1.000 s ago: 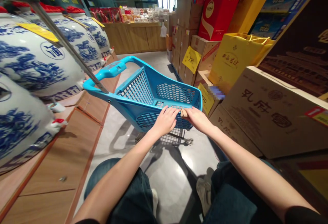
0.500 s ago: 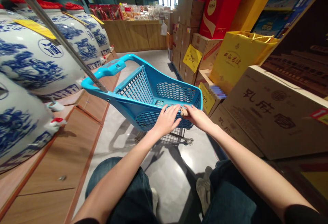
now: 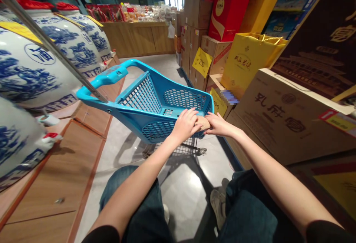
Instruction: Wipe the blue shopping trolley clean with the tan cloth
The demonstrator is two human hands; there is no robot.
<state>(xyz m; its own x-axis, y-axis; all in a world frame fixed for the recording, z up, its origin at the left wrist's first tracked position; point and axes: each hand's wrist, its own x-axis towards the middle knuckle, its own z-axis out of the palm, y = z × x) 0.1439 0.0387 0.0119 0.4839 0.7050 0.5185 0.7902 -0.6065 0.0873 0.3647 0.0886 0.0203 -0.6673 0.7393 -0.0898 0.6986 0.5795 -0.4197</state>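
A blue plastic shopping cart [image 3: 158,107] stands in front of me on the floor, its handle towards the far left. Over its near right rim, a light-brown piece that looks like a folded cloth [image 3: 204,123] is pinched between my two hands. My left hand [image 3: 185,123] has its thumb and fingertips against the piece's left edge, with other fingers reaching over the rim. My right hand [image 3: 218,123] grips the right edge of the piece. Some fingertips are hidden behind it, and the basket's inside shows no goods.
Large blue-and-white jars [image 3: 36,61] stand on wooden cabinets [image 3: 55,176] at the left. Stacked cartons [image 3: 294,113], a yellow gift bag [image 3: 244,61] and a red box [image 3: 229,13] line the right. A wooden counter [image 3: 136,39] with packaged goods lies beyond. A metal pole [image 3: 61,53] crosses the upper left.
The light-brown piece shows wider between my hands, which are slightly farther apart. The cart and the surroundings have shifted left in view.
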